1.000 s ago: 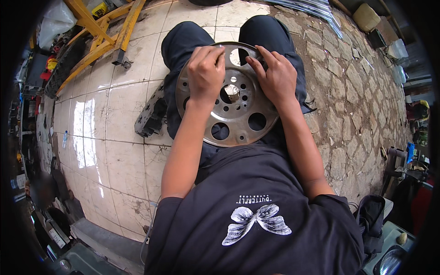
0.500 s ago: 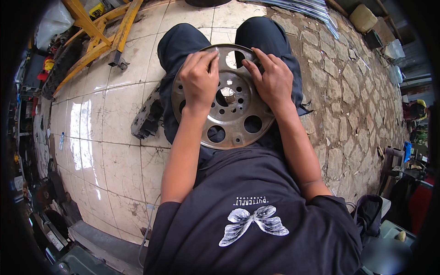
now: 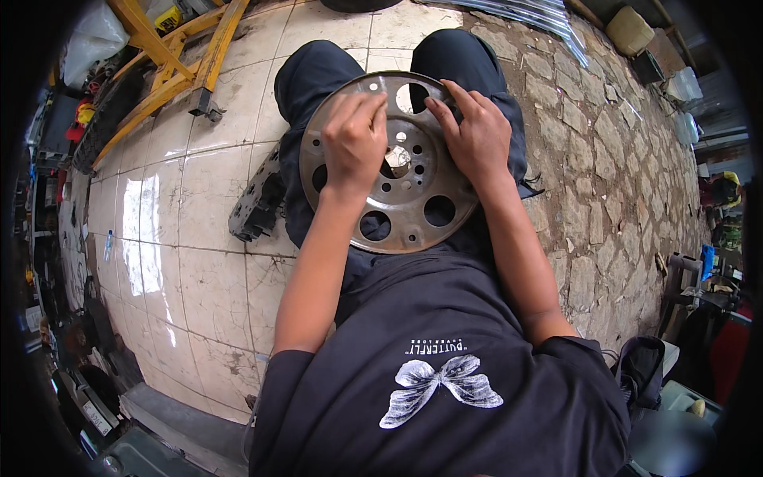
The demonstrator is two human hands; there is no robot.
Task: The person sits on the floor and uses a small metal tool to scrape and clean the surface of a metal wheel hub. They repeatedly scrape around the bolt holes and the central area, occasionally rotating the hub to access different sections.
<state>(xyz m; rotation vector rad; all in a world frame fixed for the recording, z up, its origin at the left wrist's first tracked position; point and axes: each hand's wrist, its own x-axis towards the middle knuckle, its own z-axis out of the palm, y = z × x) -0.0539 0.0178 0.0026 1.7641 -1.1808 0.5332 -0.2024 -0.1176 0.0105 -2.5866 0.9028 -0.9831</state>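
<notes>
A round metal flexplate [image 3: 406,216] with large and small holes rests across my lap, its far side toward my knees. My right hand [image 3: 482,141] grips its right rim, thumb on the upper face beside a large hole and fingers over the edge. Above the left part of the plate is my left hand [image 3: 355,143], slightly blurred, its fingertips pinched together near the upper holes. What those fingers hold, if anything, is hidden. The hand covers part of the plate's face and one of its large openings.
A dark perforated metal part [image 3: 258,199] stands on the tiled floor [image 3: 207,274] left of my leg. Farther left is a yellow metal frame [image 3: 208,63]. Stone paving [image 3: 588,183] lies at right, with corrugated sheets [image 3: 532,17] at the back.
My left hand has shifted slightly right and down across the plate, toward its hub. The plate has tilted and moved slightly, with my right hand still on its rim.
</notes>
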